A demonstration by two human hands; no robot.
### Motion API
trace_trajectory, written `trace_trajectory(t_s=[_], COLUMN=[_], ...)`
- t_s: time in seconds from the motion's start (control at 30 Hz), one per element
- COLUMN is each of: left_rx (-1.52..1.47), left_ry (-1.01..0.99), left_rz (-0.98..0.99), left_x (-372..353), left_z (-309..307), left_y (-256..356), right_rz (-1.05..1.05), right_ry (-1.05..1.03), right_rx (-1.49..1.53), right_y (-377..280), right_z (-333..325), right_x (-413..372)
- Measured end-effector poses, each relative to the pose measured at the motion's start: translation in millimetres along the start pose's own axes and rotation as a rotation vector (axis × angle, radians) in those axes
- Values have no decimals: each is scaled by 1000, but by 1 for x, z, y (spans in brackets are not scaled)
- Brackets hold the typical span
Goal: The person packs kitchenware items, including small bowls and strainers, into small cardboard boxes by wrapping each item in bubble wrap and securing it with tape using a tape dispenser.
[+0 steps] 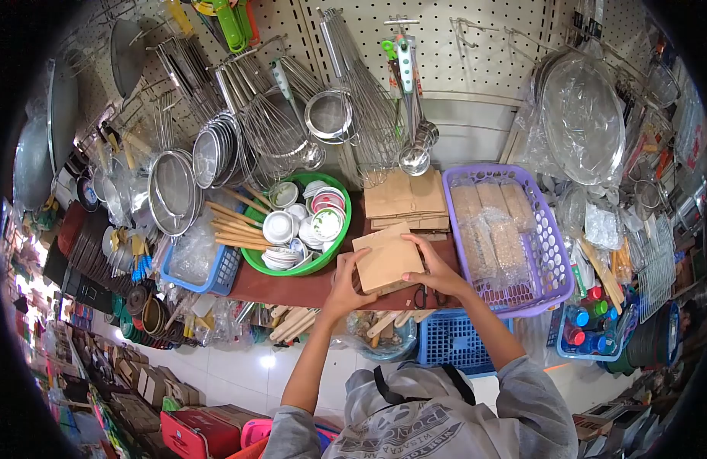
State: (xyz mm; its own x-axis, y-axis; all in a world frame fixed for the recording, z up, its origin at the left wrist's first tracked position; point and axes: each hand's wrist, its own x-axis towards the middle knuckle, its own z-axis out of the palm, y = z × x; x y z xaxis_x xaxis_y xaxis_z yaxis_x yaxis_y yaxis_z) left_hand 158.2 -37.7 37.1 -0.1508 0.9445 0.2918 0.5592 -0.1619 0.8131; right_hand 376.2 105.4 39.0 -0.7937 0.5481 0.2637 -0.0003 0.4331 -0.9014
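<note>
A small brown cardboard box (388, 258) sits between my two hands over the dark red shelf (269, 289). My left hand (344, 284) grips its left side, thumb along the lower edge. On the opposite side, my right hand (434, 269) holds the box with fingers at the upper right corner and thumb at the right edge. Dark-handled scissors (420, 297) lie just below my right hand. Behind the box is a stack of flat brown cardboard (403, 195).
To the left stands a green basin (344, 243) of small bowls and spoons. A purple basket (556, 264) with bubble-wrapped packs is on the right. Whisks (353, 92) and strainers (174, 191) hang above. A blue crate (457, 340) sits below the shelf.
</note>
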Motion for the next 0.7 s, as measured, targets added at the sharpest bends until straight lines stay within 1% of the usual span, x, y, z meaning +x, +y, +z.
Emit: trace_trajectory(t_s=[0.03, 0.07, 0.1, 0.17, 0.2, 0.27, 0.3, 0.37, 0.5, 0.6, 0.7], left_rx=[16, 32, 47, 169, 231, 252, 261, 270, 343, 356, 378], left_ry=[9, 17, 25, 10, 4, 4, 4, -25, -45, -78, -120], left_rz=[-4, -7, -9, 22, 37, 100, 133, 119, 140, 146, 146], left_x=[-3, -7, -10, -15, -18, -22, -21, -24, -25, -26, -24], left_z=[4, 8, 12, 14, 14, 23, 26, 31, 40, 46, 51], left_y=[-6, -11, -14, -9, -8, -28, -33, -43, -73, -91, -106], right_rz=[12, 49, 55, 66, 117, 220, 211, 195, 151, 111, 114], right_ry=[33, 111, 162, 264, 275, 297, 263, 194, 144, 173, 217], right_rx=[-5, 98, 90, 75, 174, 371, 317, 212, 112, -93, -146], right_y=[1, 17, 36, 62, 58, 50, 53, 64, 73, 91, 101], right_z=[7, 18, 27, 41, 45, 51, 53, 57, 54, 55, 59], right_x=[0, 2, 2, 2, 0, -5, -7, -13, -20, -22, -25])
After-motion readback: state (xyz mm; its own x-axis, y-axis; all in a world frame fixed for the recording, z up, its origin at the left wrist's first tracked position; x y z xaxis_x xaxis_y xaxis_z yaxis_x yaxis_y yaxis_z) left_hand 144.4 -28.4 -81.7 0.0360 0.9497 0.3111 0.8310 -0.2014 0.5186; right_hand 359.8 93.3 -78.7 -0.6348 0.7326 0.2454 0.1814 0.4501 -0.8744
